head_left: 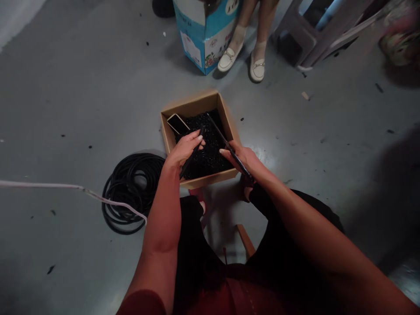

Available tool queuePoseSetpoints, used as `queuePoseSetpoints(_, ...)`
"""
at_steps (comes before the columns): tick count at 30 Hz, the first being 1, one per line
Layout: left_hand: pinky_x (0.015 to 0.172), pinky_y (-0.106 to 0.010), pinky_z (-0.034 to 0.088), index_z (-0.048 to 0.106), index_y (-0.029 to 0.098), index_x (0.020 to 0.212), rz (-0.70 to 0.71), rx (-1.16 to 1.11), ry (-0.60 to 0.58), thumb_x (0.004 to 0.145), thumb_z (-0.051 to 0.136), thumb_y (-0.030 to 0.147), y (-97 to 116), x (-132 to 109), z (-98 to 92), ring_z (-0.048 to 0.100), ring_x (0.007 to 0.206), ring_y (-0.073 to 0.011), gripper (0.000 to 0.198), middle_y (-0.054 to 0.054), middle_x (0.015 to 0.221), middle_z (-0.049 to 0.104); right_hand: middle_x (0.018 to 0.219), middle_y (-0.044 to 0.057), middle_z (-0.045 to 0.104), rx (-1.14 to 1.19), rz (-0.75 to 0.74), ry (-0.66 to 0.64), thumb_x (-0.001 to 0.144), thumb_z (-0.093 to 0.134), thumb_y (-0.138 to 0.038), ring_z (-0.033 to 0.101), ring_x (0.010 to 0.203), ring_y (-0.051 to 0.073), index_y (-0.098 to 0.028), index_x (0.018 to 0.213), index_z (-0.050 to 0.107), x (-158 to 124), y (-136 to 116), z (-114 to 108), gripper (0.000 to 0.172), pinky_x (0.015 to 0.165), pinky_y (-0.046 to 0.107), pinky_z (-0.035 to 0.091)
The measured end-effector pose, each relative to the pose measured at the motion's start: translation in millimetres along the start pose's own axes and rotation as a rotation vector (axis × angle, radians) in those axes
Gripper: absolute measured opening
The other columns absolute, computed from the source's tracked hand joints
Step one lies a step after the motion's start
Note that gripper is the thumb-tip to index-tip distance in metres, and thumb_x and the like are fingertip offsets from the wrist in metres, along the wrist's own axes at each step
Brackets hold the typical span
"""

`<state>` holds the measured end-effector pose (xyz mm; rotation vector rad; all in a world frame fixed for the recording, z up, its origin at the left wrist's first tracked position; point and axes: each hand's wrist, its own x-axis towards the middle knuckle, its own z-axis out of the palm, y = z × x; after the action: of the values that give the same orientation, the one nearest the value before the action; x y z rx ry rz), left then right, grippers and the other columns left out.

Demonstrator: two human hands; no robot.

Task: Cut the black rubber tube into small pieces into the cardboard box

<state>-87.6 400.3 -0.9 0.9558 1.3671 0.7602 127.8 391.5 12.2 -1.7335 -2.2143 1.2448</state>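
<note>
Both my hands work over an open cardboard box (197, 105) filled with small black pieces (210, 151). My left hand (185, 151) is shut on a short black strip (190, 156), which runs down past the box's near wall. My right hand (241, 159) grips a longer thin black rod or strip (223, 140) that slants across the box. A smartphone (178, 124) lies dark face up on the pile at the far left corner, apart from both hands.
A coil of black rubber tubing (131, 192) and a white cord (65, 186) lie left of the box. Beyond it stand a co-worker's feet in white loafers (241, 63), a blue-and-white carton (205, 35) and a grey plastic stool (305, 30). Black scraps dot the grey floor.
</note>
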Motion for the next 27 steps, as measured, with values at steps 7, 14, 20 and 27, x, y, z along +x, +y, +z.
queuePoseSetpoints(7, 0.070, -0.020, 0.043, 0.060, 0.017, 0.124, 0.001, 0.023, -0.055, 0.090, 0.052, 0.026, 8, -6, 5.9, 0.054, 0.071, -0.0075, 0.036, -0.001, 0.083, 0.060, 0.098, 0.009, 0.065, -0.013, -0.041, 0.000, 0.088, 0.045, -0.055, 0.060, 0.083, 0.023, -0.021, 0.116, 0.052, -1, -1, -13, 0.045, 0.065, 0.029, 0.039)
queuePoseSetpoints(14, 0.077, -0.022, 0.043, 0.059, 0.012, 0.123, 0.042, 0.121, -0.042, 0.089, 0.051, 0.026, 11, -5, 6.2, 0.053, 0.075, -0.0084, 0.038, -0.003, 0.088, 0.061, 0.106, 0.012, 0.062, -0.149, -0.085, 0.008, 0.083, 0.057, -0.053, 0.058, 0.092, 0.025, -0.019, 0.121, 0.050, -2, -1, -15, 0.051, 0.070, 0.031, 0.040)
queuePoseSetpoints(20, 0.077, -0.022, 0.041, 0.063, 0.011, 0.114, 0.048, 0.189, -0.023, 0.089, 0.051, 0.025, 16, -10, 5.8, 0.050, 0.076, -0.0090, 0.031, -0.004, 0.089, 0.062, 0.108, 0.012, 0.061, -0.174, -0.073, -0.018, 0.084, 0.054, -0.057, 0.058, 0.093, 0.026, -0.021, 0.124, 0.049, -4, -5, -15, 0.054, 0.070, 0.030, 0.039)
queuePoseSetpoints(27, 0.076, -0.022, 0.039, 0.064, 0.010, 0.107, 0.068, 0.277, -0.069, 0.090, 0.049, 0.027, 21, -14, 6.3, 0.048, 0.074, -0.0094, 0.028, -0.003, 0.084, 0.060, 0.109, 0.011, 0.060, -0.150, -0.081, -0.052, 0.082, 0.056, -0.059, 0.058, 0.092, 0.024, -0.020, 0.122, 0.049, -1, 0, -10, 0.056, 0.069, 0.029, 0.038)
